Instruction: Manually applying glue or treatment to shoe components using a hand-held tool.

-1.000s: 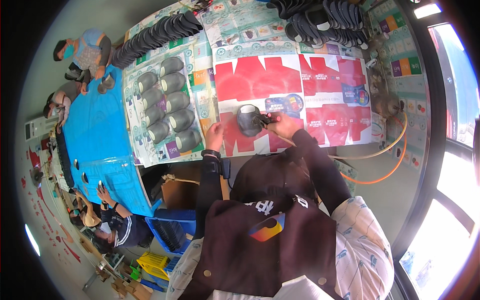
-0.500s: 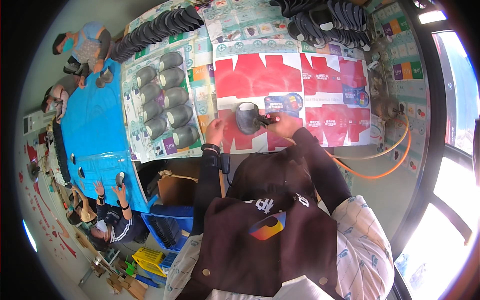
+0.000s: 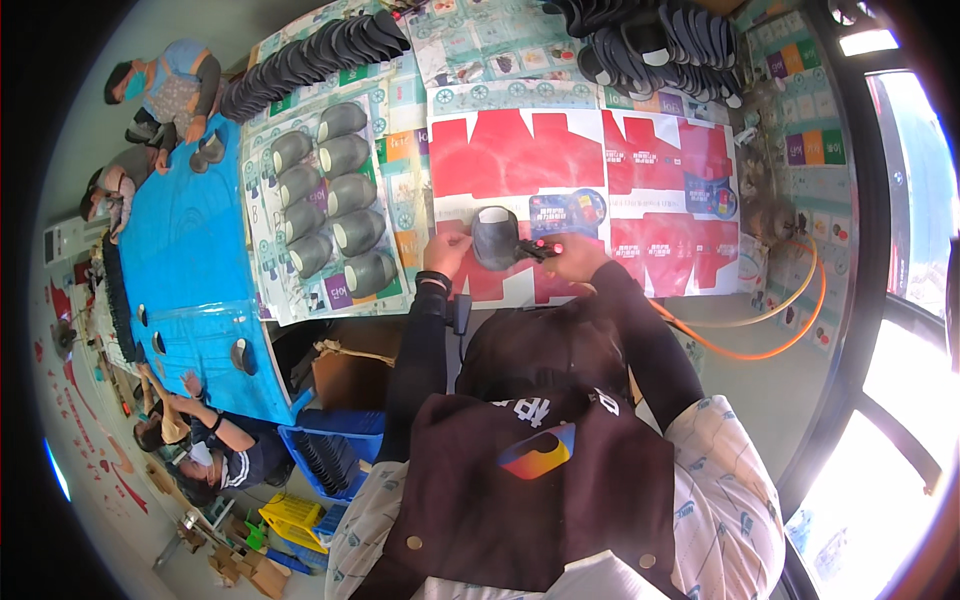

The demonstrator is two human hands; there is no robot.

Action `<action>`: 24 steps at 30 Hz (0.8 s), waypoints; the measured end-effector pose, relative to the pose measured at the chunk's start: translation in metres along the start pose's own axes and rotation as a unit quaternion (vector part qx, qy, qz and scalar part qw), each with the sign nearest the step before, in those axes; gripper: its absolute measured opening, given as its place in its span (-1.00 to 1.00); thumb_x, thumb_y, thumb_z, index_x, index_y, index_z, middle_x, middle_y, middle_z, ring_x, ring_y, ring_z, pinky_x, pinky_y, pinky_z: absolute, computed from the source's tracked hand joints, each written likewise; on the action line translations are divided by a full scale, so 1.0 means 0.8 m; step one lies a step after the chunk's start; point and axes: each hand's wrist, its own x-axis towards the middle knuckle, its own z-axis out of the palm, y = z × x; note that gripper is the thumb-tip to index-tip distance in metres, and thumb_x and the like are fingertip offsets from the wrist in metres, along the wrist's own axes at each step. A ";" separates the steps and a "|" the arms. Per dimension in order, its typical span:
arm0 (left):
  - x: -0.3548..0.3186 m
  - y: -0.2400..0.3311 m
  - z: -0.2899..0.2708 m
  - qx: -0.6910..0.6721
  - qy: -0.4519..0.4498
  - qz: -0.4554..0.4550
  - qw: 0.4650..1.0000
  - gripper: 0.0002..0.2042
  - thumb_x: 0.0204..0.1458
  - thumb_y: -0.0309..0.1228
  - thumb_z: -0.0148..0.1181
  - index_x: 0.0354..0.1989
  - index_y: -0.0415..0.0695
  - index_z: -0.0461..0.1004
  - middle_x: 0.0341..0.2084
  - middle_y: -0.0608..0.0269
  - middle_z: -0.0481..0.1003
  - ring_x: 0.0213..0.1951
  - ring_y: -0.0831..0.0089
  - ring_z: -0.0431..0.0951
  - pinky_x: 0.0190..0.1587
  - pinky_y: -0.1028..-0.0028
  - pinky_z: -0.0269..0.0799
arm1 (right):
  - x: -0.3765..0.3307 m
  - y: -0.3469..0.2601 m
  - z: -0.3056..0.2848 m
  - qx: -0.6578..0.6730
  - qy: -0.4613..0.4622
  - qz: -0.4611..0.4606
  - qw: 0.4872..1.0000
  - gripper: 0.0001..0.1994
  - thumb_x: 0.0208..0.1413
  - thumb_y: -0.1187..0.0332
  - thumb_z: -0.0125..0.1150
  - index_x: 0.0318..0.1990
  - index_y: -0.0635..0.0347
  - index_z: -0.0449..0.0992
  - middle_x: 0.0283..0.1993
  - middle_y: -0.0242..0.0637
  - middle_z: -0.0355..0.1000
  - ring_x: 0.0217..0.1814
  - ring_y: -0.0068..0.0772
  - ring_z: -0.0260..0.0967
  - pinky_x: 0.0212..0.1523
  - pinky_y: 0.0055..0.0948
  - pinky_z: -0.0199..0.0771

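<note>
A dark grey closed-toe slipper (image 3: 495, 240) with a pale patch at its far end lies on the red-and-white printed sheet (image 3: 480, 160) in front of me. My right hand (image 3: 578, 257) is wrapped round a black spray gun (image 3: 538, 250) with pink-red knobs. The gun's front is close to the slipper's right side. Just left of the slipper is my left hand (image 3: 447, 254), its fingers curled together. Whether those fingertips touch the slipper or pinch something small, I cannot make out.
Two columns of similar slippers (image 3: 352, 192) stand on a sheet to the left. Dark insole-like pieces (image 3: 315, 62) line the far edge, with more stacked far right. An orange hose (image 3: 745, 354) loops at right. Co-workers (image 3: 180, 95) sit round a blue table (image 3: 190, 235). A blue crate (image 3: 335, 440) stands below.
My left hand has moved right, closer to the slipper. My right hand has shifted slightly right with the spray gun. A co-worker has let go of a slipper on the blue table.
</note>
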 end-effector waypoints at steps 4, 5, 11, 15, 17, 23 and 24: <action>0.000 0.021 0.007 0.050 -0.004 0.051 0.997 -0.76 0.05 -0.29 0.29 -0.41 -0.26 0.65 -0.55 0.21 0.62 -0.45 0.43 0.62 -0.34 0.39 0.50 | -0.005 0.041 -0.009 0.064 0.119 -0.033 0.990 -0.58 0.03 0.22 0.35 0.02 0.25 0.58 -0.17 0.06 0.59 -0.10 -0.05 0.57 -0.03 -0.17 0.49; 0.002 0.033 0.006 0.004 -0.082 0.029 0.996 -0.77 -0.01 -0.29 0.28 -0.44 -0.24 0.65 -0.56 0.16 0.61 -0.47 0.38 0.60 -0.36 0.34 0.48 | -0.011 0.048 -0.008 0.143 0.138 -0.038 0.979 -0.59 0.04 0.26 0.38 0.04 0.24 0.58 -0.16 0.04 0.60 -0.11 -0.07 0.56 -0.03 -0.21 0.49; -0.064 0.078 -0.046 -0.004 0.027 0.177 0.984 -0.80 -0.03 -0.30 0.34 -0.39 -0.20 0.59 -0.52 0.13 0.60 -0.43 0.28 0.62 -0.30 0.32 0.49 | -0.050 0.041 -0.034 0.221 0.138 -0.062 0.964 -0.75 -0.03 0.41 0.34 -0.15 0.24 0.63 -0.28 -0.35 0.59 -0.30 -0.53 0.49 -0.35 -0.47 0.44; -0.128 -0.002 -0.175 -0.348 0.010 0.043 0.936 -0.94 0.14 -0.51 0.19 -0.26 -0.22 0.50 -0.33 0.31 0.50 -0.25 0.52 0.54 -0.22 0.49 0.48 | -0.076 0.028 -0.039 0.253 0.136 -0.015 0.958 -0.79 -0.01 0.46 0.21 -0.17 0.23 0.57 -0.29 -0.34 0.61 -0.36 -0.53 0.52 -0.56 -0.55 0.44; -0.164 -0.069 -0.240 -0.099 0.150 0.142 0.974 -0.89 0.15 -0.53 0.17 -0.17 -0.16 0.46 -0.30 0.32 0.45 -0.17 0.47 0.54 -0.15 0.42 0.51 | -0.081 0.023 -0.037 0.229 0.148 0.014 0.962 -0.78 0.01 0.44 0.17 -0.17 0.24 0.59 -0.29 -0.34 0.61 -0.35 -0.52 0.53 -0.57 -0.54 0.43; -0.198 -0.279 -0.296 -0.619 0.349 -0.020 0.703 -0.84 0.20 -0.58 0.09 -0.10 -0.08 0.36 -0.13 0.13 0.53 -0.10 0.23 0.62 0.07 0.07 0.59 | -0.076 -0.001 -0.021 0.219 0.150 0.010 0.964 -0.78 0.02 0.47 0.16 -0.16 0.27 0.58 -0.29 -0.29 0.62 -0.36 -0.50 0.53 -0.63 -0.58 0.44; -0.188 -0.307 -0.296 -0.614 0.347 -0.014 0.709 -0.84 0.20 -0.58 0.09 -0.10 -0.08 0.36 -0.13 0.13 0.53 -0.10 0.23 0.62 0.07 0.07 0.59 | -0.076 -0.007 -0.017 0.217 0.143 0.004 0.966 -0.78 0.02 0.47 0.15 -0.16 0.28 0.58 -0.29 -0.30 0.62 -0.35 -0.51 0.53 -0.61 -0.58 0.44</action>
